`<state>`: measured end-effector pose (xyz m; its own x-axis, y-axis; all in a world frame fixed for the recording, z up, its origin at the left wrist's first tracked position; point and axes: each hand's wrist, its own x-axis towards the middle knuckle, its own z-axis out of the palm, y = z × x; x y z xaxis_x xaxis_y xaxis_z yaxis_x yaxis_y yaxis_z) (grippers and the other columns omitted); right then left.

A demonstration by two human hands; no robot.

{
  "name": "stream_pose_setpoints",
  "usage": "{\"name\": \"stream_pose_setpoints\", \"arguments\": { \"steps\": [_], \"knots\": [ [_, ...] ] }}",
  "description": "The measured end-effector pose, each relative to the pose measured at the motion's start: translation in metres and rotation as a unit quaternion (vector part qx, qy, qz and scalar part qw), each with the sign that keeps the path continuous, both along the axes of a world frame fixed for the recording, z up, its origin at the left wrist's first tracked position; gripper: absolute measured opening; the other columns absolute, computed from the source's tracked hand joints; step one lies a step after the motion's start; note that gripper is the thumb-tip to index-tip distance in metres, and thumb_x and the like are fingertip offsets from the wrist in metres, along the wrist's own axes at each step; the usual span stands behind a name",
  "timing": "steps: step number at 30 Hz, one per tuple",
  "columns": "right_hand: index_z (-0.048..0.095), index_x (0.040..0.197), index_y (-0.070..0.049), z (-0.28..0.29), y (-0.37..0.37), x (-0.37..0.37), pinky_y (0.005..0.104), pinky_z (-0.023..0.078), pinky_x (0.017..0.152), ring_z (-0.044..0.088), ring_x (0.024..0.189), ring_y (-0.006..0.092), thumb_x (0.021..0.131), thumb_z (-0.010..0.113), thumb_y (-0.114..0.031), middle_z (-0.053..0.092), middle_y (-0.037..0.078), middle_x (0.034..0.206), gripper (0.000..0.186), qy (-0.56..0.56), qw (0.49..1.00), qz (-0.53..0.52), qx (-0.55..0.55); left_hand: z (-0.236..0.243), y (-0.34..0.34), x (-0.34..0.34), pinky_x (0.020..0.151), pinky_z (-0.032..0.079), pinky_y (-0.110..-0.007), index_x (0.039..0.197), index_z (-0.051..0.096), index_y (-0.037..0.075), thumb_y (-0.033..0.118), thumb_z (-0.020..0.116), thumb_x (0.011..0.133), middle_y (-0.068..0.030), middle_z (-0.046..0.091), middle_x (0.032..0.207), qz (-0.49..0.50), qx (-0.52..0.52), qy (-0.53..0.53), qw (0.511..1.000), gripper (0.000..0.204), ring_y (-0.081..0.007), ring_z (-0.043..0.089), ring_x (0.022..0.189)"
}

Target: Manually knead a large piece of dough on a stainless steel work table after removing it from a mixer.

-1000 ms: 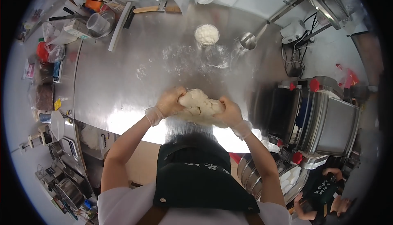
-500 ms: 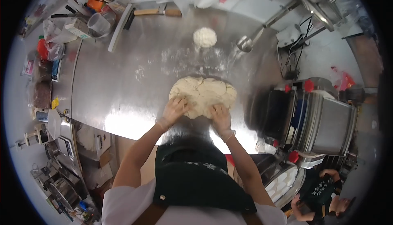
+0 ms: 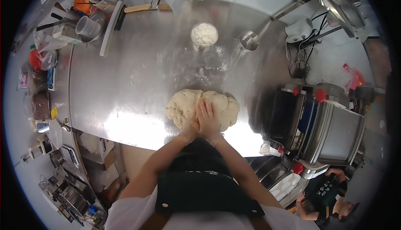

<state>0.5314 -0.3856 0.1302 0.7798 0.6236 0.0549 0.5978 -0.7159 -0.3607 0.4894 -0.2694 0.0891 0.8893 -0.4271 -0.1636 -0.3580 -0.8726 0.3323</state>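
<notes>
A large pale lump of dough (image 3: 177, 104) lies on the steel worktop (image 3: 108, 83) right in front of me. My right hand (image 3: 207, 119) presses on its near middle, fingers stretched flat over the top. Against it, and partly beneath it, is my left hand (image 3: 191, 129), the heel of the palm at the dough's near edge; its fingers are mostly hidden. Beyond the dough stands a round bowl of white flour (image 3: 204, 35). To the right of that bowl rests a metal scoop (image 3: 249, 41), and flour is smeared on the steel between.
A steel machine with red knobs (image 3: 330, 125) borders the worktop on the right. A wooden rolling pin (image 3: 140, 8) lies at the back, and a clear plastic jug (image 3: 87, 27) stands at the back left. At lower right a co-worker (image 3: 326, 192) is near a tray of white rounds (image 3: 286, 186).
My hands have come together from either side of the dough, the right now over the left. The dough looks more bunched up, and the whole view has shifted slightly.
</notes>
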Motion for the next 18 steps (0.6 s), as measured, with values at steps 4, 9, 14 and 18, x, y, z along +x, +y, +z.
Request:
{"name": "stream_pose_setpoints", "arguments": {
  "steps": [4, 9, 14, 18],
  "knots": [
    [0.049, 0.144, 0.000, -0.003, -0.002, 0.004, 0.0533, 0.024, 0.120, 0.036, 0.143, 0.0398, 0.092, 0.057, -0.042, 0.045, 0.019, 0.153, 0.068, 0.034, 0.999, -0.012, 0.018, 0.008, 0.000, 0.005, 0.123, 0.019, -0.053, 0.150, 0.037, -0.003, 0.031, 0.053, 0.093, -0.0240, 0.032, 0.159, 0.018, -0.009, -0.085, 0.996, 0.068, -0.0385, 0.025, 0.150],
    [0.048, 0.146, -0.003, 0.006, -0.030, 0.023, 0.0564, 0.020, 0.121, 0.033, 0.144, 0.0442, 0.092, 0.058, -0.040, 0.045, 0.016, 0.153, 0.065, 0.037, 0.998, -0.041, 0.031, 0.030, 0.046, 0.030, 0.119, 0.025, -0.054, 0.145, 0.047, 0.001, 0.036, 0.061, 0.088, -0.0216, 0.039, 0.156, 0.098, -0.131, -0.097, 0.982, 0.068, -0.0372, 0.034, 0.146],
    [0.047, 0.147, -0.005, -0.001, -0.049, 0.033, 0.0595, 0.021, 0.119, 0.030, 0.145, 0.0454, 0.088, 0.063, -0.042, 0.042, 0.014, 0.154, 0.072, 0.020, 0.996, -0.034, -0.074, 0.042, 0.073, 0.044, 0.117, 0.029, -0.054, 0.144, 0.048, 0.002, 0.044, 0.067, 0.083, -0.0210, 0.041, 0.154, 0.093, -0.027, -0.088, 0.991, 0.076, -0.0375, 0.035, 0.145],
    [0.047, 0.147, -0.006, -0.010, -0.053, 0.039, 0.0606, 0.022, 0.119, 0.029, 0.146, 0.0452, 0.087, 0.064, -0.043, 0.042, 0.014, 0.154, 0.072, 0.009, 1.000, -0.017, -0.019, 0.040, 0.072, 0.055, 0.117, 0.029, -0.055, 0.144, 0.048, 0.002, 0.049, 0.069, 0.080, -0.0191, 0.037, 0.158, 0.092, -0.025, -0.105, 0.990, 0.081, -0.0360, 0.036, 0.144]
  ]
}}
